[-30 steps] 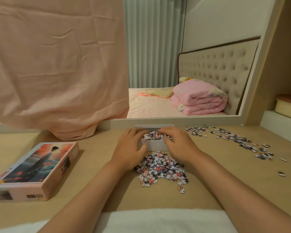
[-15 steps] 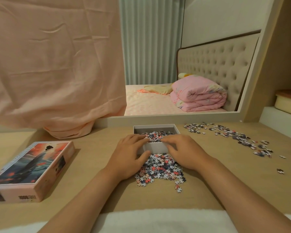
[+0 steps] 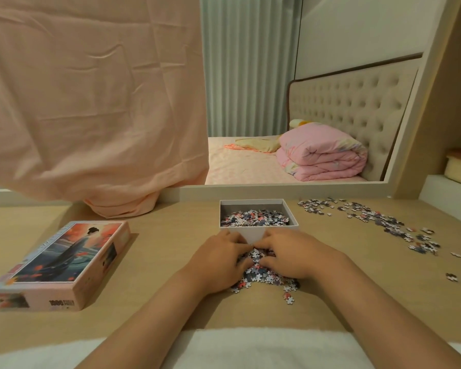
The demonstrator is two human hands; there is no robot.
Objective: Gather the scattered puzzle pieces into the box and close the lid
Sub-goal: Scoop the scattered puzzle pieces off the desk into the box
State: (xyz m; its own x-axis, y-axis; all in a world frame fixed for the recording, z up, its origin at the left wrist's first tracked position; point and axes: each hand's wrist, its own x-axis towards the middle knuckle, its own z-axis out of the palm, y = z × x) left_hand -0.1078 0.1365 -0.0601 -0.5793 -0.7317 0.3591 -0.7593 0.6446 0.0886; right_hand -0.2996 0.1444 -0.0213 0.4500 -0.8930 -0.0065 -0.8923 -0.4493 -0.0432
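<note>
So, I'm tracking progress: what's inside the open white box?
A loose layer of puzzle pieces covers most of the floor of the white box; the far inner wall is bare. The near wall hides the front strip of the floor, and the pieces hide anything beneath them.

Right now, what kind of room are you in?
Probably a bedroom: past the desk I see a bed with a padded headboard, a folded pink quilt on it, and a long curtain. The left hand and right hand gather pieces on the desk.
</note>
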